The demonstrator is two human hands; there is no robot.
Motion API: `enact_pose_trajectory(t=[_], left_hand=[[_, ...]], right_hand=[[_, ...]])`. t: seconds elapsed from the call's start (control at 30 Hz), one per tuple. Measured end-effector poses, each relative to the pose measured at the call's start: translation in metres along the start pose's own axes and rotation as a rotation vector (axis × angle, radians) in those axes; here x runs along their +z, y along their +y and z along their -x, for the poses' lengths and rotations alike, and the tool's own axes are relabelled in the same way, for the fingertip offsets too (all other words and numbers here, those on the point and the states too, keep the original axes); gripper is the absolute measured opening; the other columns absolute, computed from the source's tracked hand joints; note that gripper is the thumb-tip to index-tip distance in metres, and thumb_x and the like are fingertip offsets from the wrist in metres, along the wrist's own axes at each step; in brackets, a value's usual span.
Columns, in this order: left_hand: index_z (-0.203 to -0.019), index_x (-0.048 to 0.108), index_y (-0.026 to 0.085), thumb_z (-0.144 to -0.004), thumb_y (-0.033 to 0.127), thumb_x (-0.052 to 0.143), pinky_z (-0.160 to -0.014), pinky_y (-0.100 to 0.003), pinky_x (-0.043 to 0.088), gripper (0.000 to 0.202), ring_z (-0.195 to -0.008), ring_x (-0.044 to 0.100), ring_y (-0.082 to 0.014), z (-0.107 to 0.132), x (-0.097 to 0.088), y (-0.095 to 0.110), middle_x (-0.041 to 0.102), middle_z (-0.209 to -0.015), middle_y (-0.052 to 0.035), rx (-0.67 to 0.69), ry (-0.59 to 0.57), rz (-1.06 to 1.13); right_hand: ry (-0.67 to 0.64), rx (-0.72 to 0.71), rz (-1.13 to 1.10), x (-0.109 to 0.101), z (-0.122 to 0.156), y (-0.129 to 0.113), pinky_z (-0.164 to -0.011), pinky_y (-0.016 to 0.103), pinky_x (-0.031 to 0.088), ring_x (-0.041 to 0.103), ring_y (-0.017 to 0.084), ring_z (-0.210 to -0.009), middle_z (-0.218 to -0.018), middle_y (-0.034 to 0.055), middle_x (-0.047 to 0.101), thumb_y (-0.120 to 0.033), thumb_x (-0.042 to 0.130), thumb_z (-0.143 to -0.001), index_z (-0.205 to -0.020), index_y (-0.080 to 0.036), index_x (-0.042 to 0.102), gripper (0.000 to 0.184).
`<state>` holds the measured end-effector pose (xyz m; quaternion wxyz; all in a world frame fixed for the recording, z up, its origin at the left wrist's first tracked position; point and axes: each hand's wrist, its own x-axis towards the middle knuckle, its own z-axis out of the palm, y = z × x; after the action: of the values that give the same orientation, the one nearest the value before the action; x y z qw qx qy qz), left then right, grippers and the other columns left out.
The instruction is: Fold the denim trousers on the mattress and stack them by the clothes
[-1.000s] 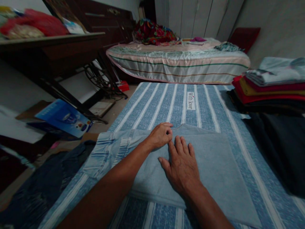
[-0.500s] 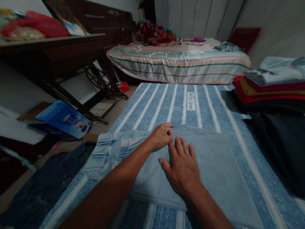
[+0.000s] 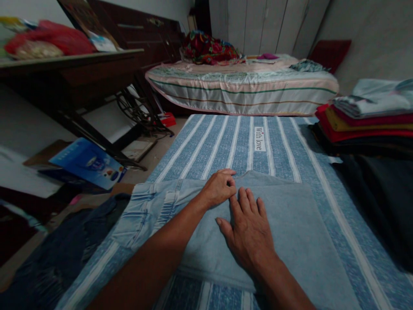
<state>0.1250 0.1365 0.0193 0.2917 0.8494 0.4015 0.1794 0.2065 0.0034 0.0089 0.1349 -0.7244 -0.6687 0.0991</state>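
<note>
Light blue jeans [image 3: 300, 237] lie folded lengthwise across the blue-and-white striped sheet, their gathered elastic waist toward the left. At the middle of their far edge, my left hand [image 3: 218, 187] has its fingers curled and pinches the denim. Just right of it, my right hand [image 3: 250, 232] rests flat on the cloth, fingers stretched out and thumb apart. The fingertips of the two hands almost touch. A small raised fold of denim shows beyond them.
Folded clothes are stacked [image 3: 364, 125] at the right, with dark trousers [image 3: 380, 202] nearer me. A sewing machine table [image 3: 97, 64] stands at the left, near a blue box [image 3: 90, 163] and dark jeans [image 3: 64, 254]. Another bed [image 3: 245, 90] is beyond the striped sheet [image 3: 216, 142].
The whole view has shifted slightly downward in the picture. Both hands and the jeans keep the same positions relative to each other.
</note>
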Motion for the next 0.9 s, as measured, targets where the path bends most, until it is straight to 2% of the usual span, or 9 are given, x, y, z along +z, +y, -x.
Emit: enact_pose_trajectory(t=[0.17,0.37,0.6,0.77,0.9], left_hand=[[-0.06,0.066,0.018,-0.065,0.01,0.054,-0.101,-0.031,0.038,0.016,-0.115,0.054,-0.0199,-0.0003,-0.0006,-0.001,0.064,-0.116,-0.0054,0.001,0.005,0.019],[-0.06,0.067,0.018,-0.065,0.013,0.059,-0.102,-0.032,0.037,0.01,-0.116,0.053,-0.0211,-0.0004,0.0014,0.0,0.063,-0.118,-0.0069,0.018,0.012,0.006],[-0.063,0.067,0.018,-0.062,0.005,0.054,-0.103,-0.032,0.037,0.018,-0.116,0.054,-0.0195,-0.0009,0.0034,-0.0054,0.065,-0.115,-0.0053,0.004,0.04,0.045],[-0.062,0.066,0.018,-0.065,0.012,0.06,-0.102,-0.033,0.037,0.008,-0.115,0.054,-0.0214,-0.0002,0.0038,-0.0054,0.063,-0.118,-0.0069,0.019,0.05,0.039],[-0.065,0.067,0.017,-0.061,0.006,0.056,-0.102,-0.031,0.037,0.017,-0.115,0.054,-0.0202,-0.0005,0.0026,-0.0068,0.062,-0.119,-0.0063,0.018,0.029,0.068]], right_hand=[[0.011,-0.004,-0.007,0.0006,-0.0005,-0.0001,-0.109,0.05,0.01,0.016,0.031,-0.138,-0.147,0.0163,0.029,-0.055,0.035,-0.088,-0.14,-0.013,0.037,0.066],[0.01,-0.005,-0.014,-0.0009,-0.0005,-0.0006,-0.109,0.05,0.01,0.016,0.031,-0.138,-0.147,0.0163,0.03,-0.054,0.036,-0.088,-0.14,-0.013,0.037,0.066],[0.009,-0.002,-0.013,0.0003,0.0,0.0001,-0.109,0.051,0.011,0.016,0.031,-0.138,-0.147,0.016,0.029,-0.054,0.037,-0.088,-0.14,-0.014,0.037,0.066],[-0.004,0.002,-0.011,-0.0001,-0.0011,-0.0007,-0.109,0.051,0.01,0.016,0.031,-0.138,-0.148,0.0157,0.028,-0.054,0.036,-0.088,-0.14,-0.014,0.036,0.066],[-0.001,0.003,-0.012,-0.0003,-0.0006,-0.0006,-0.109,0.051,0.01,0.016,0.031,-0.138,-0.148,0.0153,0.028,-0.054,0.036,-0.088,-0.14,-0.014,0.037,0.065]])
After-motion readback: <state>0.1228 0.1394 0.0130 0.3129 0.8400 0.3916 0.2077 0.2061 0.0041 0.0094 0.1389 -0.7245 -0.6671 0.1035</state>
